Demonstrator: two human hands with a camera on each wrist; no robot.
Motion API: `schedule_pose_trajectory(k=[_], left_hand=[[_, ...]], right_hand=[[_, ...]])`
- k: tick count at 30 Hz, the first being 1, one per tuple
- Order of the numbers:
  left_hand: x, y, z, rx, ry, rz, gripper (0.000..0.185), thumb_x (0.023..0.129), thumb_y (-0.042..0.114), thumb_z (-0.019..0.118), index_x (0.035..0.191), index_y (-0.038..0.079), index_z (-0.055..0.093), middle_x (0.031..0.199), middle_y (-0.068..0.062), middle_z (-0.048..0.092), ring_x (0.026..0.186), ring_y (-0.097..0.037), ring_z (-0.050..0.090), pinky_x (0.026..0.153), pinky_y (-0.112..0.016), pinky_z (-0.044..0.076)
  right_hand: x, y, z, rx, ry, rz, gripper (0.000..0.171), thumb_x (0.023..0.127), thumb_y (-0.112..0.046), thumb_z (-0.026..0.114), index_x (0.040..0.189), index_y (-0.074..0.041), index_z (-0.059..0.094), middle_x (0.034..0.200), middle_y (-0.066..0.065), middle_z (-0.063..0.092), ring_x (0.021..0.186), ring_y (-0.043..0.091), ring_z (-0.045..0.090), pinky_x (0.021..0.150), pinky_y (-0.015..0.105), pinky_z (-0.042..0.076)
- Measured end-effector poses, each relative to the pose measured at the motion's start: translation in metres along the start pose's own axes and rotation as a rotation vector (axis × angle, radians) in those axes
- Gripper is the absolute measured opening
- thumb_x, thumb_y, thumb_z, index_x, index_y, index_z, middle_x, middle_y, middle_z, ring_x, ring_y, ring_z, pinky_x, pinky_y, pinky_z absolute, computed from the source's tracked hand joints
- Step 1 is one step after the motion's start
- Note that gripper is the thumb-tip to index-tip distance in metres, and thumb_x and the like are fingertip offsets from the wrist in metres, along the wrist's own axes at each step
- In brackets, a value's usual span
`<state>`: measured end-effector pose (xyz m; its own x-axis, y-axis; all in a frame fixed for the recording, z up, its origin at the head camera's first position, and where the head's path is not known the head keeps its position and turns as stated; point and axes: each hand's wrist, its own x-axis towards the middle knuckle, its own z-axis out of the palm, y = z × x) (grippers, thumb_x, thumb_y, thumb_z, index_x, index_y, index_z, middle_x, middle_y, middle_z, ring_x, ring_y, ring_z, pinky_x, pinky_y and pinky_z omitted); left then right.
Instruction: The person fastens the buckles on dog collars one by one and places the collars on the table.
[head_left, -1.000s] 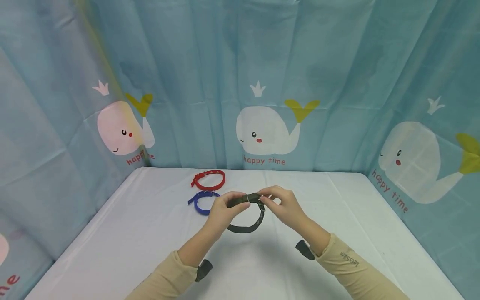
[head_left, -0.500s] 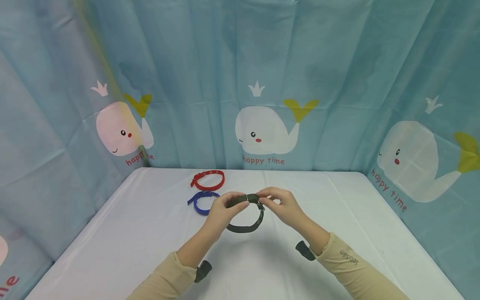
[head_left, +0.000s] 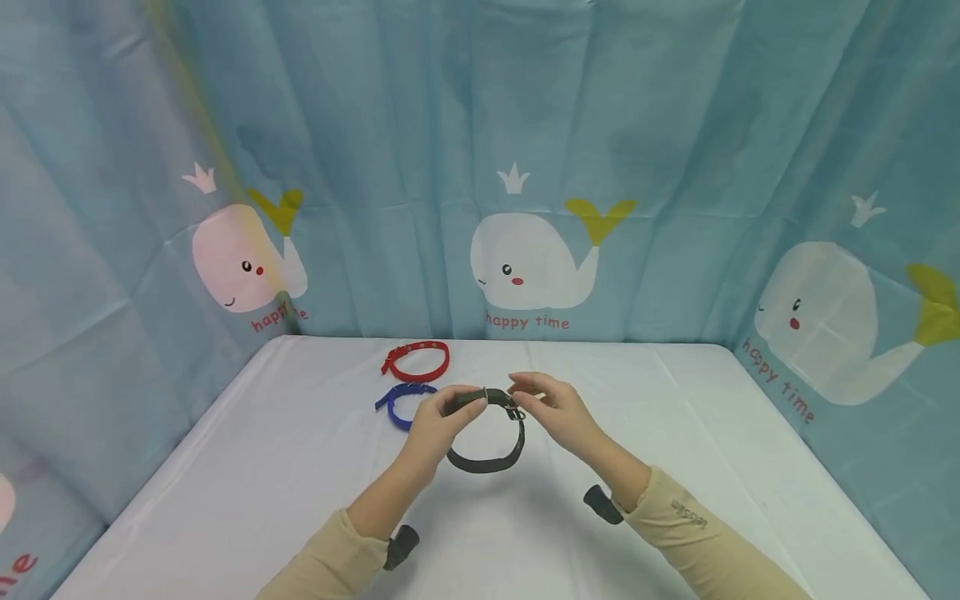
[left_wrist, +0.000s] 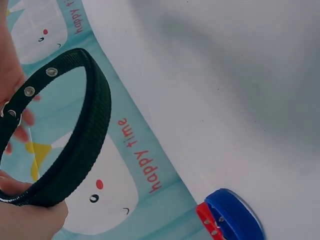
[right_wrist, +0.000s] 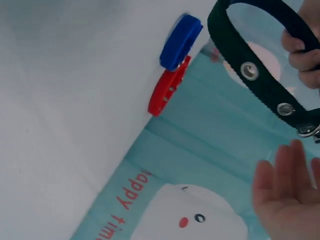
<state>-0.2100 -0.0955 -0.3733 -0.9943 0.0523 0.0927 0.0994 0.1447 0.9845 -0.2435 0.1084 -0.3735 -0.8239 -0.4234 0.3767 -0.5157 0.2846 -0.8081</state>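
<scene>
Head view: the left hand [head_left: 433, 421] pinches the top of a black collar [head_left: 487, 460] and holds it above the middle of the table [head_left: 262, 467] — the loop hangs down. The right hand [head_left: 557, 411] is just beside the buckle, fingers loose, gripping nothing. A blue collar [head_left: 397, 402] and a red collar [head_left: 417, 359] lie toward the far edge, left of centre.

Left wrist view: the collar's loop [left_wrist: 80, 145] fills the left side — the fingers [left_wrist: 30, 220] clasp it at the bottom.

Right wrist view: the open palm [right_wrist: 282, 195] sits below the strap [right_wrist: 260, 75], apart from it.
</scene>
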Motion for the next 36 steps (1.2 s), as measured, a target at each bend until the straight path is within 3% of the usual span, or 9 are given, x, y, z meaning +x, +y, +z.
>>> schedule_pose_trajectory(k=[4, 7, 10, 13, 22, 30, 36], left_hand=[[0.000, -0.001, -0.007, -0.024, 0.032, -0.034, 0.034, 0.094, 0.025, 0.065, 0.119, 0.003, 0.064, 0.098, -0.005, 0.064, 0.091, -0.019, 0.054, 0.081, -0.033, 0.046], [-0.001, -0.002, -0.012, -0.060, 0.044, -0.051, 0.034, 0.095, 0.024, 0.063, 0.121, 0.002, 0.063, 0.094, -0.005, 0.061, 0.087, -0.019, 0.052, 0.079, -0.029, 0.046], [-0.001, -0.005, -0.017, -0.079, 0.048, -0.061, 0.034, 0.096, 0.022, 0.061, 0.121, 0.000, 0.062, 0.093, -0.006, 0.061, 0.087, -0.020, 0.055, 0.082, -0.032, 0.047], [-0.002, -0.008, -0.024, -0.037, 0.058, -0.067, 0.033, 0.096, 0.022, 0.061, 0.120, -0.001, 0.062, 0.094, -0.007, 0.064, 0.090, -0.021, 0.060, 0.086, -0.035, 0.049], [-0.013, -0.024, -0.057, 0.158, 0.064, -0.175, 0.036, 0.094, 0.017, 0.063, 0.124, -0.002, 0.058, 0.097, -0.013, 0.072, 0.088, -0.025, 0.066, 0.084, -0.041, 0.050], [-0.019, -0.039, -0.082, 0.193, 0.063, -0.298, 0.052, 0.091, 0.020, 0.068, 0.133, -0.005, 0.050, 0.098, -0.012, 0.072, 0.084, -0.020, 0.065, 0.084, -0.040, 0.054], [-0.020, -0.047, -0.097, 0.220, 0.057, -0.325, 0.051, 0.093, 0.021, 0.066, 0.132, -0.006, 0.049, 0.101, -0.017, 0.071, 0.086, -0.023, 0.066, 0.085, -0.042, 0.053]], right_hand=[[-0.003, 0.005, 0.001, 0.118, -0.138, 0.300, 0.047, 0.095, -0.021, 0.063, 0.134, 0.002, 0.051, 0.115, 0.014, 0.067, 0.107, 0.027, 0.062, 0.084, 0.039, 0.050], [-0.005, 0.010, 0.006, 0.138, -0.231, 0.395, 0.046, 0.092, -0.020, 0.068, 0.130, 0.003, 0.054, 0.108, 0.012, 0.070, 0.100, 0.021, 0.064, 0.080, 0.038, 0.052], [-0.005, 0.013, 0.012, 0.152, -0.248, 0.406, 0.036, 0.090, -0.016, 0.070, 0.119, 0.004, 0.061, 0.100, 0.010, 0.072, 0.093, 0.018, 0.064, 0.077, 0.036, 0.053], [-0.004, 0.014, 0.017, 0.182, -0.231, 0.409, 0.030, 0.091, -0.014, 0.068, 0.113, 0.005, 0.064, 0.098, 0.010, 0.072, 0.092, 0.020, 0.066, 0.076, 0.034, 0.054], [0.007, 0.018, 0.034, 0.312, -0.186, 0.486, 0.029, 0.092, -0.007, 0.064, 0.115, 0.011, 0.062, 0.096, 0.013, 0.072, 0.088, 0.019, 0.067, 0.079, 0.035, 0.055], [0.019, 0.022, 0.060, 0.334, -0.180, 0.603, 0.033, 0.090, -0.004, 0.066, 0.120, 0.009, 0.062, 0.100, 0.014, 0.071, 0.090, 0.021, 0.065, 0.082, 0.039, 0.054], [0.025, 0.021, 0.076, 0.348, -0.186, 0.657, 0.033, 0.090, -0.006, 0.067, 0.120, 0.006, 0.063, 0.098, 0.012, 0.072, 0.086, 0.019, 0.065, 0.079, 0.038, 0.054]])
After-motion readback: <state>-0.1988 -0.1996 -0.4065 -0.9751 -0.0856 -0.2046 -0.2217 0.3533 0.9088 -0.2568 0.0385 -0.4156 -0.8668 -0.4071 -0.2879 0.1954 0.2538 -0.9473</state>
